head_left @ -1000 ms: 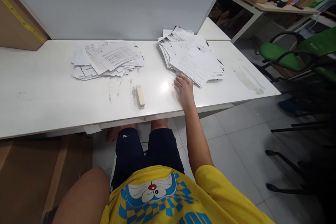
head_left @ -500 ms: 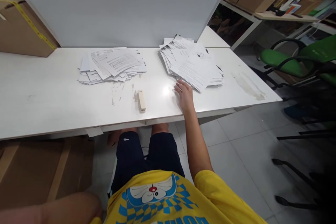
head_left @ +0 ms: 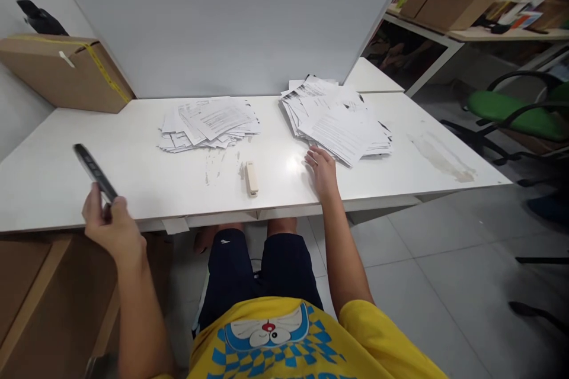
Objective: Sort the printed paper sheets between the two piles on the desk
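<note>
My left hand (head_left: 113, 228) is closed around a slim black phone (head_left: 94, 169), seen nearly edge-on and tilted above the left front of the table. My right hand (head_left: 323, 172) rests on the tabletop with loosely bent fingers apart, nothing visible in them. Its fingertips lie close by the lower left edge of a messy pile of printed papers (head_left: 338, 124); whether they touch it I cannot tell. A second, lower paper pile (head_left: 211, 121) is spread out to the left. Between the hands a small cream stapler (head_left: 251, 179) lies near the front edge.
The white table (head_left: 146, 189) backs onto a grey panel (head_left: 231, 23). A cardboard box (head_left: 57, 71) with yellow tape leans at the back left, a black object (head_left: 42, 19) behind it. Open cartons (head_left: 57, 308) stand below left. Green chairs (head_left: 515, 112) are to the right.
My left arm has come up from the lower left corner, and its hand now shows with the phone. The right hand stays by the papers. The view has shifted a little left.
</note>
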The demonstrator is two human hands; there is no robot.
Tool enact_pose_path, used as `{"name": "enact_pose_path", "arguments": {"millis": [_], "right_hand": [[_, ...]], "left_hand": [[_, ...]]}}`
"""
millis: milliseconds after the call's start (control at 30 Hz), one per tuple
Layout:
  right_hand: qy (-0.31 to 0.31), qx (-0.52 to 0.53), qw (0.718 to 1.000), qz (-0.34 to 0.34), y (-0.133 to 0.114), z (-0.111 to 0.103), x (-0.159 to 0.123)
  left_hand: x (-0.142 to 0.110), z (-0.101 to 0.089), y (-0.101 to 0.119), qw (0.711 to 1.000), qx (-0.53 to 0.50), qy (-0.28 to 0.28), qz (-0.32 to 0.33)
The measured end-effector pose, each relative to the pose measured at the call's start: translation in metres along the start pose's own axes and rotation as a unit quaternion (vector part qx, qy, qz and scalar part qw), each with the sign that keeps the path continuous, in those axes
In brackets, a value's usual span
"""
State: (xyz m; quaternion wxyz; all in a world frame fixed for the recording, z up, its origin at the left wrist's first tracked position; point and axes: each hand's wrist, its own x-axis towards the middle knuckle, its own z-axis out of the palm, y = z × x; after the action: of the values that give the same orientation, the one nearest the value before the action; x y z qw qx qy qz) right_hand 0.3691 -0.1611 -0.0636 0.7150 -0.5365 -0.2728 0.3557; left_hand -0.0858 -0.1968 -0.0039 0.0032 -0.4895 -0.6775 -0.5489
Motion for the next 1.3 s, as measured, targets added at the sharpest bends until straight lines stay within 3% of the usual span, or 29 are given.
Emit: {"name": "enact_pose_path", "arguments": {"millis": [100,300,533,867,1100,1300], "right_hand": [[-0.003,-0.011,1.0,0.002,-0.001,0.001,0.0],[-0.014,-0.022,1.0,0.0,-0.002,0.001,-0.003],[-0.014,-0.015,1.0,-0.001,-0.001,0.0,-0.003],[-0.028,-0.017,0.999,0.003,0.0,0.002,-0.001],[-0.039,-0.035,0.999,-0.001,-0.002,0.0,-0.003],[-0.035,-0.039,0.999,-0.002,0.0,0.001,-0.002]], "left_hand": [[-0.013,-0.003,0.005,0.995,0.075,-0.017,0.07],[-0.031,-0.008,0.015,0.945,0.194,-0.168,0.202],[-0.028,0.005,0.011,0.914,0.182,-0.282,0.228],[-0.019,0.014,-0.008,0.93,0.179,-0.276,0.166],[-0.016,0.021,-0.009,0.942,0.197,-0.241,0.123],[-0.009,0.021,-0.006,0.936,0.219,-0.237,0.14]]}}
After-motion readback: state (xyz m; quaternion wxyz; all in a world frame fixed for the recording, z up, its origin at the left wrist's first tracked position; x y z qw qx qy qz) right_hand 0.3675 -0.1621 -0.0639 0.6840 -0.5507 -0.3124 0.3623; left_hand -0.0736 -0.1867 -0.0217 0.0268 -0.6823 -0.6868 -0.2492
